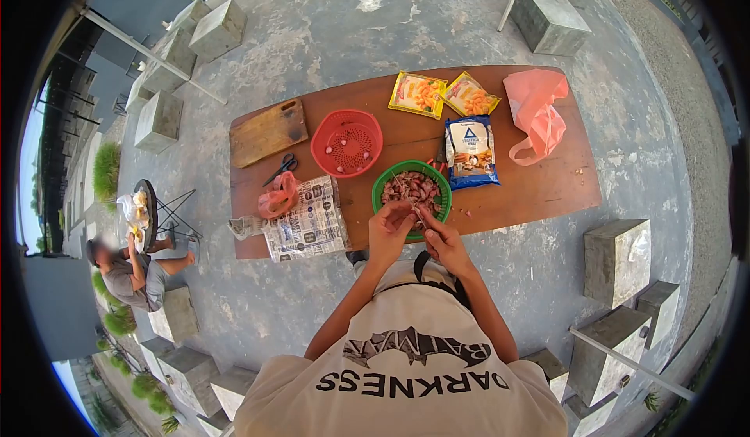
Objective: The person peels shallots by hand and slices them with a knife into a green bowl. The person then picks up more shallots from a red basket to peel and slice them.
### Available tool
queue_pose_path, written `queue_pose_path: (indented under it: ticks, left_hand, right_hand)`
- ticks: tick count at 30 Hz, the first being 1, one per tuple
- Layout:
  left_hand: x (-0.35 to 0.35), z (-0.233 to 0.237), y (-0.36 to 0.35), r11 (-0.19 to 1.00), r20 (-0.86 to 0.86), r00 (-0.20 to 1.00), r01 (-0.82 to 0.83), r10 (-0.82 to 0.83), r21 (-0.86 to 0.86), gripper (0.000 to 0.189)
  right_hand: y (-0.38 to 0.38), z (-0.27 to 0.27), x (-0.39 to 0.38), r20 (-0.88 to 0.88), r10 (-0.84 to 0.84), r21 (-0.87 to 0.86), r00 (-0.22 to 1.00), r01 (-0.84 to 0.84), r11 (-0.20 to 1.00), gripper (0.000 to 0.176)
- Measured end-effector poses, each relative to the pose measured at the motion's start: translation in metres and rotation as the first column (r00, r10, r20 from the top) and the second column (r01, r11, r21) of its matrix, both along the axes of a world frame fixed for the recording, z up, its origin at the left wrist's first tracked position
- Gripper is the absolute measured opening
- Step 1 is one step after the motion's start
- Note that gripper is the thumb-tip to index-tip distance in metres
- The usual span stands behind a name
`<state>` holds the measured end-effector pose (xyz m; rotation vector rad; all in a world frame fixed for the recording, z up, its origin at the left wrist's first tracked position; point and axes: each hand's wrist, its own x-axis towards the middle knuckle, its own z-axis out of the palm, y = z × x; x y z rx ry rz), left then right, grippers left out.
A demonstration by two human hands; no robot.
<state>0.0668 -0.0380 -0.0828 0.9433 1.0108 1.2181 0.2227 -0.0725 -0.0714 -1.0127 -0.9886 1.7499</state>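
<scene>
A green basket (377,197) full of reddish-purple shallots (412,188) stands at the table's near edge. Over its near side my left hand (390,231) and my right hand (442,243) come together, fingertips pinched around a small shallot, mostly hidden by the fingers. Behind and to the left is a red colander (318,156) with several pale peeled shallots (344,143) in it. Just beyond the basket, a red-handled tool (440,165) lies partly under a blue-and-white packet (471,152).
On the wooden table (539,191) lie a cutting board (269,135), dark scissors (281,168), a pink bag (279,196) on printed paper (306,222), two yellow packets (417,94) and a pink plastic bag (539,113). Another person (133,274) sits at a small round table, far left.
</scene>
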Motion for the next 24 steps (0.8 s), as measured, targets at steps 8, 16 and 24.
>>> queue_pose_path:
  ticks: [8, 16, 24]
  left_hand:
    - [-0.003, 0.004, -0.001, 1.000, -0.056, 0.998, 0.013, -0.014, -0.012, 0.019]
    - [0.009, -0.006, -0.002, 1.000, -0.130, 0.991, -0.022, 0.024, 0.017, 0.025]
    - [0.010, 0.004, 0.000, 0.991, -0.101, 0.993, 0.051, -0.063, -0.121, 0.029]
  right_hand:
    - [-0.003, -0.004, 0.002, -0.081, -0.009, -0.060, 0.997, 0.004, 0.998, 0.044]
    - [-0.004, -0.006, 0.004, -0.121, -0.089, -0.151, 0.989, 0.071, 0.986, 0.042]
    - [-0.005, -0.003, 0.006, -0.120, -0.090, -0.141, 0.989, 0.073, 0.987, 0.043]
